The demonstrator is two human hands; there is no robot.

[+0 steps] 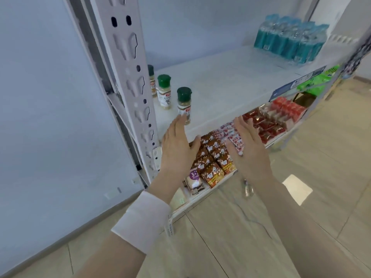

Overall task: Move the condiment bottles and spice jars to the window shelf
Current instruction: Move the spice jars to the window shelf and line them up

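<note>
Our left hand [176,145] and right hand [249,149] reach forward side by side, palms down, fingers straight and together, and neither holds anything. The left fingertips [181,118] overlap the lower part of the nearest spice jar [183,103]; we cannot tell whether they touch it. The right hand hovers near the front edge of the white shelf board [230,81], well apart from the jars.

We count three jars with green caps, all upright at the left end of that board. The nearest stands close to the front edge. The second jar [164,91] is just behind it to the left. The third jar [152,81] is farther back, partly hidden by the perforated white upright post [130,77].

At the far right end of the same board we see a wrapped pack of water bottles [291,41] with teal labels. On the shelf below lie brown snack packets [212,155], red and white packets [234,135] and red packs [267,125], with green packs [313,83] farther along.

A white cuff [142,219] wraps our left forearm. Beneath our arms is a pale tiled floor [261,227], and a plain wall [40,97] rises on the left.
</note>
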